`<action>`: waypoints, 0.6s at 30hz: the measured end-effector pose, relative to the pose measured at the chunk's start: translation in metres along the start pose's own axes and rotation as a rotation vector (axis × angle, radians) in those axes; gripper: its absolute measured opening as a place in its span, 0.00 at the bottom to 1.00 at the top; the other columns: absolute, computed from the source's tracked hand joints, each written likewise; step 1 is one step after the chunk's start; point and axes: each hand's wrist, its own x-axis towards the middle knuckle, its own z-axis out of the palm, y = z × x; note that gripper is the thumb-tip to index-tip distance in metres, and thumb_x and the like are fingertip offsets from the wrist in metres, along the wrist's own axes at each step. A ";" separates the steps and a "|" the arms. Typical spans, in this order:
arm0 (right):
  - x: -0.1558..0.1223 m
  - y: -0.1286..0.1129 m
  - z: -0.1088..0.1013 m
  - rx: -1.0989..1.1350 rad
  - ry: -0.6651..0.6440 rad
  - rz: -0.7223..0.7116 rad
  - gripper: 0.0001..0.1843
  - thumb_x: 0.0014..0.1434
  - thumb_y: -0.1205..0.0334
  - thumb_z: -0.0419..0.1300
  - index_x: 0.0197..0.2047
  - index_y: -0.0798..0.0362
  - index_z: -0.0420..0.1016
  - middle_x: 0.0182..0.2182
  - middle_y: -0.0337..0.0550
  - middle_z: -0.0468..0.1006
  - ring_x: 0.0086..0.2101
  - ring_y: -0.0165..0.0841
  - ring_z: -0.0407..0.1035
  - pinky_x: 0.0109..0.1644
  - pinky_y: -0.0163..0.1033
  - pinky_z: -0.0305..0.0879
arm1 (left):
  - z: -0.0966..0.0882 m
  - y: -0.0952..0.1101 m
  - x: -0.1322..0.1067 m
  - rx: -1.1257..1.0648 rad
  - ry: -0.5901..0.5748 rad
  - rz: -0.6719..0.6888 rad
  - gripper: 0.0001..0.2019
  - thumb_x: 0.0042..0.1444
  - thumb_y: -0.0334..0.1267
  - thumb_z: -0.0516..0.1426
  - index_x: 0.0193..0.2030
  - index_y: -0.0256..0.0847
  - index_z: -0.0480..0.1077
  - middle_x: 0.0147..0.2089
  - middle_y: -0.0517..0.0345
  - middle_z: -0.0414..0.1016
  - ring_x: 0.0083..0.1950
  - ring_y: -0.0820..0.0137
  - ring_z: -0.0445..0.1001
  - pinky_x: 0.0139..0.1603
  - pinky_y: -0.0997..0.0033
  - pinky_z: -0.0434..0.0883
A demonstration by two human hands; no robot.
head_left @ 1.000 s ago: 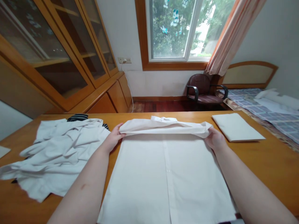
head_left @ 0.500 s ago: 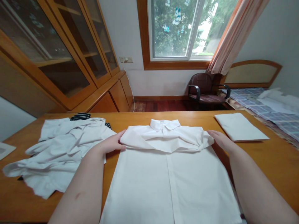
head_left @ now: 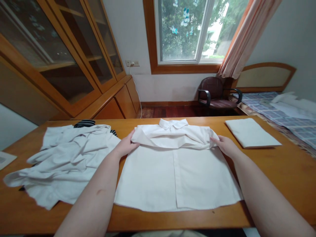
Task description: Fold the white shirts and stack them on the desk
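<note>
A white collared shirt (head_left: 148, 177) lies front up on the wooden table, its collar towards the far edge and its hem near me. Below the collar the cloth is bunched in a loose fold across the chest. My left hand (head_left: 127, 143) grips the shirt's left side at this fold, thumb below and fingers at the edge. My right hand (head_left: 224, 144) pinches the opposite side at the same height. Both arms reach forward on either side of the shirt. Some fingertips are hidden by the cloth.
A rumpled heap of white clothes (head_left: 71, 161) with black striped cloth lies on the left of the table (head_left: 276, 177). A folded white cloth (head_left: 251, 132) rests at the far right. Beyond stand a glass-fronted cabinet (head_left: 98, 89), an armchair (head_left: 214, 93) and a bed (head_left: 296, 108).
The shirt has slid away from me towards the far edge, so its whole hem now shows on the table. Both hands have kept hold and moved slightly inward.
</note>
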 end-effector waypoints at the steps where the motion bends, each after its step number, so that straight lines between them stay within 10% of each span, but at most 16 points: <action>1: 0.000 0.000 0.002 0.025 0.039 0.000 0.25 0.55 0.41 0.51 0.35 0.54 0.77 0.33 0.46 0.80 0.37 0.43 0.72 0.40 0.39 0.63 | 0.002 0.000 -0.001 -0.040 -0.004 -0.010 0.42 0.49 0.48 0.58 0.69 0.40 0.48 0.63 0.47 0.63 0.56 0.58 0.70 0.55 0.64 0.65; 9: 0.007 0.008 0.019 0.296 0.284 -0.049 0.18 0.50 0.50 0.58 0.41 0.51 0.75 0.38 0.44 0.79 0.39 0.40 0.70 0.44 0.41 0.63 | 0.019 0.000 0.005 -0.450 0.231 0.012 0.38 0.51 0.45 0.57 0.67 0.40 0.49 0.59 0.45 0.67 0.55 0.60 0.70 0.57 0.58 0.64; 13: 0.011 0.014 0.020 0.675 0.231 -0.034 0.19 0.45 0.52 0.63 0.39 0.49 0.70 0.31 0.39 0.76 0.30 0.33 0.69 0.34 0.36 0.64 | 0.016 -0.003 0.006 -0.662 0.072 -0.022 0.44 0.46 0.39 0.59 0.69 0.37 0.43 0.54 0.46 0.72 0.52 0.61 0.73 0.55 0.58 0.67; 18: 0.010 0.020 0.011 0.880 0.040 -0.005 0.21 0.40 0.56 0.66 0.40 0.50 0.73 0.33 0.39 0.77 0.30 0.32 0.69 0.32 0.34 0.63 | -0.001 -0.008 -0.003 -0.644 -0.219 0.023 0.32 0.43 0.42 0.62 0.57 0.37 0.66 0.52 0.49 0.74 0.54 0.56 0.70 0.56 0.58 0.66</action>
